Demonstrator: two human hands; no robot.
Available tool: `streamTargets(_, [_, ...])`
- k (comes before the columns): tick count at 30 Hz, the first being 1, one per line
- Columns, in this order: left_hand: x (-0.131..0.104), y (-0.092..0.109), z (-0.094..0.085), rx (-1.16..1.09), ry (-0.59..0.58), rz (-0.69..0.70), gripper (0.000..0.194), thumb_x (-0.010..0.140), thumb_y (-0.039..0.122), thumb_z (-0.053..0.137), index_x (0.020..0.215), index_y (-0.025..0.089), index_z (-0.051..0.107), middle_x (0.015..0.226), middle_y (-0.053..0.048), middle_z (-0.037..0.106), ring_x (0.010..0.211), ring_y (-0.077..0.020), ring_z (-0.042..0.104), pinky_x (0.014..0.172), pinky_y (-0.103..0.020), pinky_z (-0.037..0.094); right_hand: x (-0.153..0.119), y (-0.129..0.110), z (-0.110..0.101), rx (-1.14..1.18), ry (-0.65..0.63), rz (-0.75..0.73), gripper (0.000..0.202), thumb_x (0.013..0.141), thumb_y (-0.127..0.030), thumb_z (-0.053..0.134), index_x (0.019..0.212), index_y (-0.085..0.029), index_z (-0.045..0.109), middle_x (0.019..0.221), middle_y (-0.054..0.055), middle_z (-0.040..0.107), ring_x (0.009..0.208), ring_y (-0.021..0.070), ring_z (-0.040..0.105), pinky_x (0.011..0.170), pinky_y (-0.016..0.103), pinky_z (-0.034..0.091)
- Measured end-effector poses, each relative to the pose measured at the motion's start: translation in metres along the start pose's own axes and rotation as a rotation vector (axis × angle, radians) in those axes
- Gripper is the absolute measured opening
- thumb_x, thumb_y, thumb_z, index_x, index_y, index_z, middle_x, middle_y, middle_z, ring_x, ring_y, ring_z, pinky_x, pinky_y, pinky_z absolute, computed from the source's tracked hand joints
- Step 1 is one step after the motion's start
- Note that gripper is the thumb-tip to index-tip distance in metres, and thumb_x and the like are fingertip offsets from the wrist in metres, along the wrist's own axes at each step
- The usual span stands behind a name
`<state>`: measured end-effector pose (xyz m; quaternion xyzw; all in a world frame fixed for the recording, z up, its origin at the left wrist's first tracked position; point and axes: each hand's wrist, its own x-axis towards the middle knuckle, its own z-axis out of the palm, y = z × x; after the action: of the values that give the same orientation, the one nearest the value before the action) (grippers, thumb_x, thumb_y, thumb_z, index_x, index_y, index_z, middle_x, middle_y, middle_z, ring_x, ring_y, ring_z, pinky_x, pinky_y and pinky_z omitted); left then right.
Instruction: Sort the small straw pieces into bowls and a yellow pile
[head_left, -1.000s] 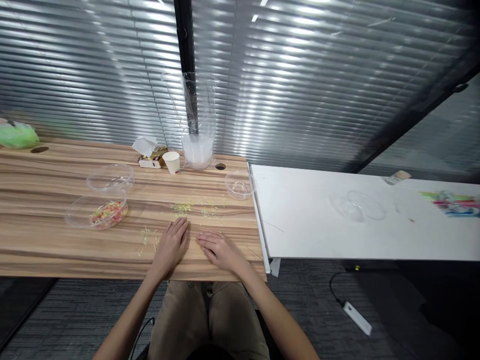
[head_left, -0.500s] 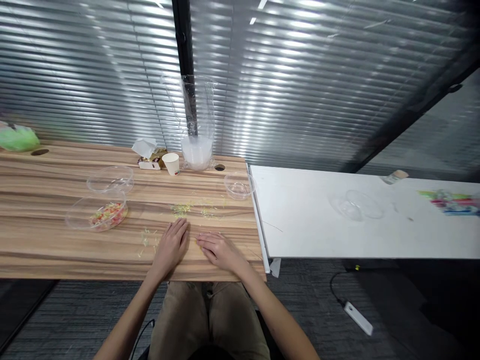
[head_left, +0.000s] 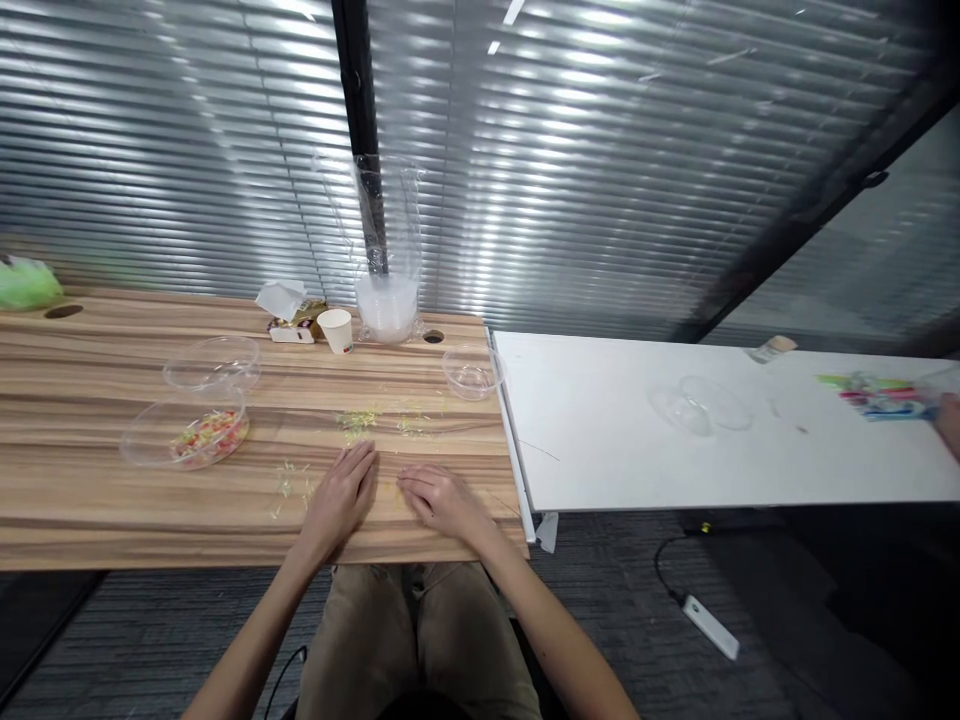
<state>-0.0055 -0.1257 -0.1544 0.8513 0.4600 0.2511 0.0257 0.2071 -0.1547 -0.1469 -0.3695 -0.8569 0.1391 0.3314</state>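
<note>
My left hand point(head_left: 345, 492) lies on the wood-grain table, fingers stretched forward and close together, with nothing visible in it. Just beyond its fingertips is a small pile of thin yellow-green bits point(head_left: 358, 420). My right hand point(head_left: 441, 498) rests on the tabletop too, its fingers extended to the left and its thumb below them. A few tiny yellow pieces point(head_left: 395, 492) lie beside those fingertips; what is under the fingers is hidden. More yellow bits point(head_left: 414, 426) are scattered beyond the right hand, and pale bits point(head_left: 288, 482) lie left of my left hand.
At left, a clear bowl point(head_left: 142, 440) holds red, orange and yellow bits, near another clear container point(head_left: 210, 352). Clear bowl point(head_left: 472, 378), paper cup point(head_left: 337, 332), tissue box point(head_left: 296, 325) and bagged stack of tubs point(head_left: 386, 305) stand farther back. Another person's hand point(head_left: 949, 425) shows at right.
My right hand has shifted slightly right, baring yellow pieces by its fingertips. My left hand stays nearly in place. Another person's hand has come into view at the far right.
</note>
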Motion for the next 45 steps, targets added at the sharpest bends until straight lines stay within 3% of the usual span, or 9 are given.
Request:
streamTargets(11, [-0.016,-0.012,-0.008,0.104,-0.095,0.116,0.044,0.094,0.027,0.03,0.128,0.012,0.054,0.134,-0.016,0.053,0.129,-0.027,0.045,0.111,-0.053,0.029,0.002,-0.002,-0.004,-0.013,0.015,0.0,0.024,0.094,-0.013,0.044,0.102,-0.016,0.067,0.104,0.006,0.071,0.101,0.0167,0.064,0.094,0.029,0.05])
streamTargets(19, [-0.026,-0.018,-0.014,0.117,-0.056,0.104,0.044,0.094,0.027,0.031,0.13,0.014,0.053,0.134,-0.015,0.053,0.131,-0.0272,0.043,0.11,-0.053,0.03,-0.001,-0.002,-0.004,-0.045,0.013,0.0,0.023,0.093,-0.012,0.047,0.104,-0.018,0.066,0.106,0.005,0.07,0.103,0.0164,0.064,0.095,0.029,0.049])
streamTargets(26, [-0.022,0.02,-0.011,0.053,-0.073,0.194,0.046,0.097,0.025,0.032,0.142,0.016,0.038,0.141,-0.013,0.046,0.135,-0.0236,0.037,0.113,-0.049,0.027,-0.001,-0.004,-0.008,-0.057,0.128,-0.027,0.025,0.092,-0.014,0.044,0.102,-0.017,0.067,0.102,0.007,0.071,0.098,0.0172,0.064,0.091,0.03,0.051])
streamTargets(31, [-0.017,0.045,-0.006,0.045,-0.108,0.261,0.055,0.099,0.03,0.034,0.15,0.014,0.018,0.15,-0.015,0.031,0.14,-0.024,0.026,0.114,-0.048,0.023,-0.001,-0.005,-0.012,-0.074,0.27,0.1,0.025,0.092,-0.015,0.043,0.097,-0.017,0.068,0.097,0.008,0.071,0.092,0.0186,0.065,0.085,0.033,0.052])
streamTargets(36, [-0.018,0.045,-0.003,0.104,-0.154,0.271,0.061,0.099,0.04,0.034,0.151,0.015,0.013,0.152,-0.015,0.027,0.141,-0.0258,0.023,0.115,-0.048,0.021,-0.001,-0.001,-0.013,-0.054,0.416,0.179,0.026,0.092,-0.016,0.043,0.095,-0.015,0.069,0.09,0.01,0.07,0.087,0.0201,0.064,0.081,0.033,0.052])
streamTargets(45, [-0.026,0.048,-0.012,0.129,-0.189,0.318,0.062,0.101,0.036,0.031,0.152,0.016,0.002,0.152,-0.012,0.027,0.141,-0.0244,0.023,0.114,-0.045,0.025,-0.001,0.001,-0.012,-0.052,0.476,0.243,0.024,0.091,-0.013,0.044,0.093,-0.015,0.068,0.09,0.009,0.069,0.083,0.0197,0.063,0.076,0.032,0.052])
